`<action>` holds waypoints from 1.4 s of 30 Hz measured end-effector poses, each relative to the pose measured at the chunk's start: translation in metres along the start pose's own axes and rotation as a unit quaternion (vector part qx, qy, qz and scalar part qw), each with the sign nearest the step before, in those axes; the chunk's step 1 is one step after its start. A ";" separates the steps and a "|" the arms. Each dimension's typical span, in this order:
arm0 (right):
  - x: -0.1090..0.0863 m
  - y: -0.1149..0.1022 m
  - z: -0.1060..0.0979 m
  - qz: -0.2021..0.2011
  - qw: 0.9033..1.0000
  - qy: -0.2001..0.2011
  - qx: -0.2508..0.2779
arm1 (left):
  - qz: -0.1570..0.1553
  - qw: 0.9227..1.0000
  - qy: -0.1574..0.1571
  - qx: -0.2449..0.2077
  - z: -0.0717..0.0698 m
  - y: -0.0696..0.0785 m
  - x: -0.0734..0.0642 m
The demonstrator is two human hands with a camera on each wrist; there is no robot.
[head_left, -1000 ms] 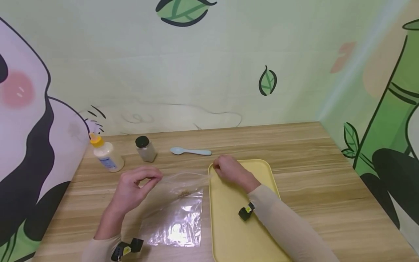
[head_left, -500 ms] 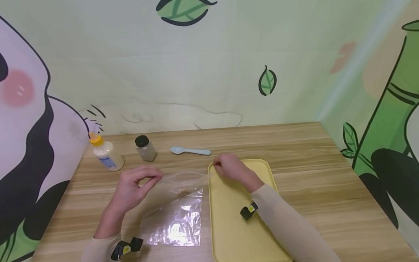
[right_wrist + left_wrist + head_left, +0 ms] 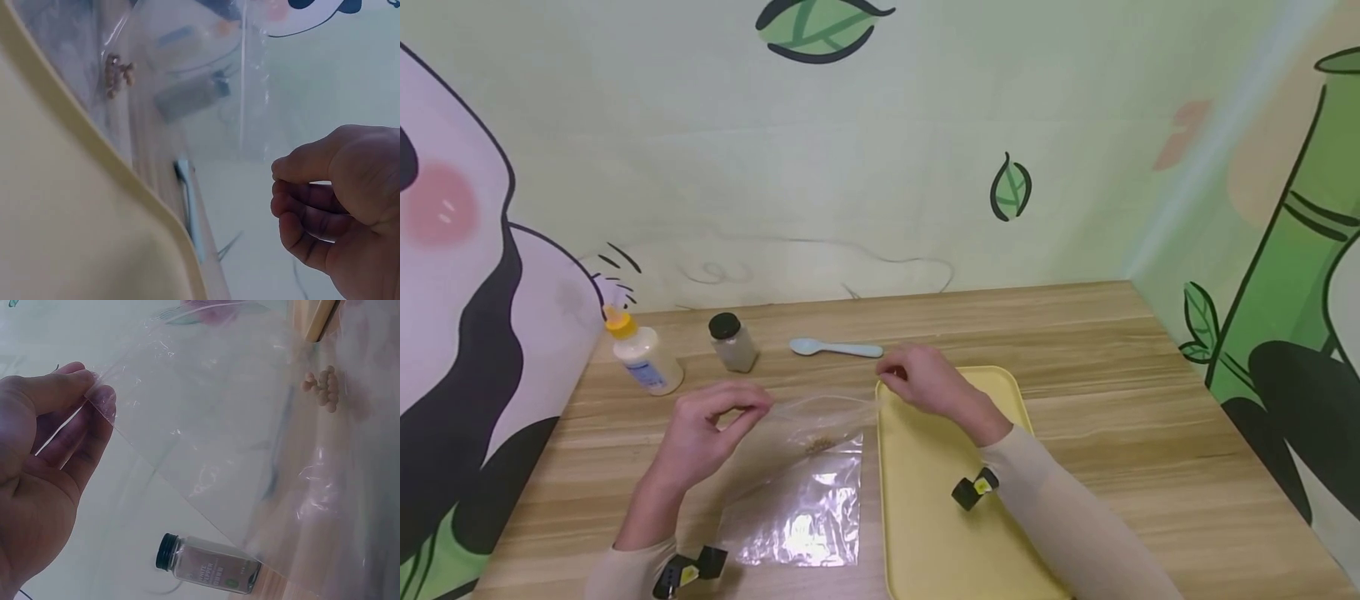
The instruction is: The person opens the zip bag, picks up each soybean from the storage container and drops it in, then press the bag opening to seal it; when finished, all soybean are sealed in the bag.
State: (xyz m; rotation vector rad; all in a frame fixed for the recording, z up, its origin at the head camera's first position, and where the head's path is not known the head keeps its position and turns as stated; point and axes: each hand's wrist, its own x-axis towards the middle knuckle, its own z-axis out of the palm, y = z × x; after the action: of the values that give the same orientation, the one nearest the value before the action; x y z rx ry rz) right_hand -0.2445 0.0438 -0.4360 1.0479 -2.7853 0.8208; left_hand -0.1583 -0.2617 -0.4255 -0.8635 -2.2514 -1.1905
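My left hand (image 3: 711,429) pinches the upper left corner of a clear zip bag (image 3: 200,425) between thumb and fingertips. The bag's top strip spans towards the tray, and its shiny lower part lies near the table. Inside it sits a small cluster of round tan balls (image 3: 325,390), also seen through the plastic in the right wrist view. My right hand (image 3: 925,379) is above the tray's far left corner, thumb against curled fingers. In the right wrist view those fingertips (image 3: 280,167) appear just off the bag's other upper corner, with nothing visible in them.
A yellow tray (image 3: 955,533) lies right of the bag, under the right forearm. Behind stand a squeeze bottle (image 3: 650,362) with a yellow cap and a black-lidded white pepper jar (image 3: 215,565). A light blue spoon (image 3: 835,347) lies near the wall.
My right hand has shifted slightly up and left, off the bag's right corner. The left hand keeps its pinch in nearly the same place.
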 end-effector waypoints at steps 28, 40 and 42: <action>0.003 -0.051 -0.005 -0.097 0.994 0.026 0.040 | 0.002 1.000 0.004 0.001 0.001 0.000 -0.001; 0.007 -0.059 0.001 -0.120 0.989 0.019 0.078 | 0.003 1.000 0.005 0.003 0.001 0.000 0.000; 0.007 -0.059 0.001 -0.114 0.990 0.018 0.081 | 0.004 1.000 0.005 0.002 0.001 0.000 0.000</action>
State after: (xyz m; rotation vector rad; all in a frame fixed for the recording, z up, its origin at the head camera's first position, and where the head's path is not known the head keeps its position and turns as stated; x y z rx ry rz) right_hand -0.2122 0.0022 -0.4079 1.3310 -2.5405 1.0346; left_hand -0.1583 -0.2611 -0.4260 -0.8618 -2.2388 -1.1826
